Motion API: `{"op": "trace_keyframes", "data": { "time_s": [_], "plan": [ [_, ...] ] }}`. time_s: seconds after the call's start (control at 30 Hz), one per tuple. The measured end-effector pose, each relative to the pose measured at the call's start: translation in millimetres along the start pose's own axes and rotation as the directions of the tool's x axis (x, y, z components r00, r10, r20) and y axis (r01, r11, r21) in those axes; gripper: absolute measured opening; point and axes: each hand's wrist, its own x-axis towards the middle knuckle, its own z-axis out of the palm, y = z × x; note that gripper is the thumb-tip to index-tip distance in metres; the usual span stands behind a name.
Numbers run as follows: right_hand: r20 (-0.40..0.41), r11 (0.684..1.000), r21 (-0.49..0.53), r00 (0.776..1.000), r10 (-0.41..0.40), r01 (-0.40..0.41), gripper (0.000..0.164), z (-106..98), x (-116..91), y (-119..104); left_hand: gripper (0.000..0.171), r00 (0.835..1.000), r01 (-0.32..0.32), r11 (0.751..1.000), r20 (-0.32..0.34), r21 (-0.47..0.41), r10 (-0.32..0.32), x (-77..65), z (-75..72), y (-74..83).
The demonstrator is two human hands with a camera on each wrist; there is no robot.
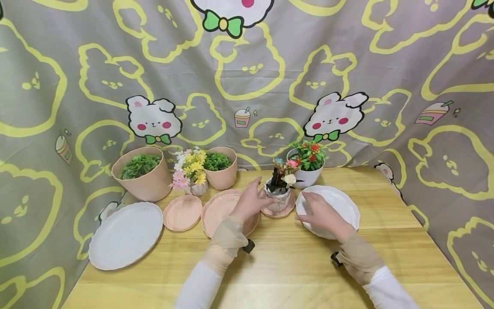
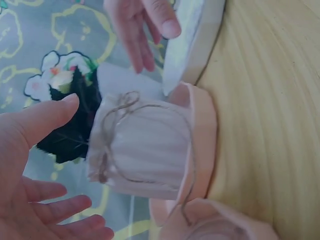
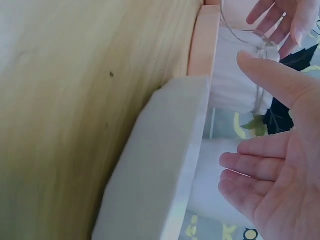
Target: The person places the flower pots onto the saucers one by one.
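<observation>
The small cloth-wrapped pot point(image 1: 280, 203) stands upright between the two hands, its long axis vertical, with a bunch of artificial flowers point(image 1: 288, 172) rising from its mouth. It sits on a small pink saucer point(image 1: 292, 205) towards the back of the tabletop point(image 1: 289, 268).

The left hand point(image 1: 250, 202) is the nearer one: from it, the pot lies just to the right, and in the head view the fingers overlap the pot's left side. The left wrist view shows those fingers spread and relaxed, the thumb well away from them, with nothing in their grasp. Whether any fingertip brushes the cloth cannot be told.

The right hand point(image 1: 323, 215) is over the white plate point(image 1: 345, 208), its palm turned towards the pot, which lies to its left and slightly farther back. Its thumb is raised apart from loosely bent fingers, and it holds nothing.

A string point(image 2: 129, 106) is tied around the pot's neck, and a loose length trails down to the larger pink plate point(image 1: 216, 214) beside the saucer. A white pot point(image 1: 307, 178) with red flowers stands just behind, to the right.
</observation>
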Motion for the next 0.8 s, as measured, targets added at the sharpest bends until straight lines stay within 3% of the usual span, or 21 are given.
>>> {"op": "trace_keyframes", "data": {
  "time_s": [0.2, 0.4, 0.63, 0.8],
  "plan": [
    [-0.032, 1.000, -0.003, 0.999, -0.024, 0.024, 0.082, -8, -9, 1, 0.066, 0.997, -0.030, 1.000, -0.067, -0.007, 0.030, -8.7, -10.5, -0.9],
    [-0.062, 0.999, -0.006, 0.997, -0.048, 0.048, 0.079, -11, -14, -2, 0.045, 0.990, 0.001, 0.994, -0.138, -0.108, -0.016, -14.6, -18.9, -8.2],
    [-0.111, 0.995, 0.001, 0.989, -0.096, 0.097, 0.068, -6, -17, -14, 0.035, 0.968, -0.062, 0.989, -0.249, -0.134, 0.026, -20.6, -42.9, -23.0],
    [-0.130, 0.994, 0.018, 0.986, -0.106, 0.109, 0.063, -5, -14, -25, 0.035, 0.956, -0.020, 0.989, -0.292, -0.145, -0.023, -31.2, -66.5, -29.3]
  ]
}}
